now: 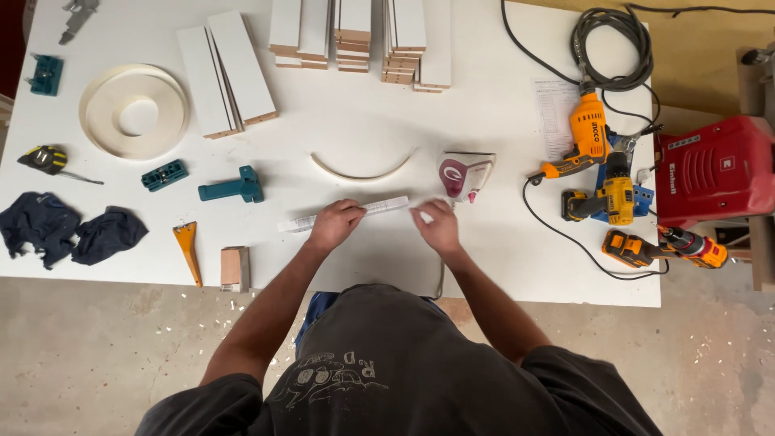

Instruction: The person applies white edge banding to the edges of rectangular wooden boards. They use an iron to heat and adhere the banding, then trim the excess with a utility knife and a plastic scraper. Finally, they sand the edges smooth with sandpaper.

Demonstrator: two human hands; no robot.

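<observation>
- Your left hand [335, 224] pinches the long, narrow white strip [343, 215] near its middle; the grip is pressed together on it.
- Your right hand [437, 228] lies just past the strip's right end, fingers curled down; whether that grip is closed on the strip you cannot tell from this view.
- The strip lies flat on the white tabletop [484, 266], near its front edge and directly before you. Judged from this, keep it flat and taut between both hands, and keep the holding fingers low and off the long edges.
- Just beyond lie a curved off-white offcut of edge band [361, 171] and a small white-and-maroon iron [464, 175], its nose toward you: mind its sole.
- Left: a teal plastic handle tool [234, 188], an orange scraper [188, 250], a small wooden block [235, 268], dark blue rags [69, 230], a coil of cream edge band [135, 111].
- Rear: stacked white panels [359, 40].
- Right: orange and yellow power drills [601, 173] with black cables, and a red machine case [714, 165].
- The concrete floor [97, 363] carries scattered chips.
</observation>
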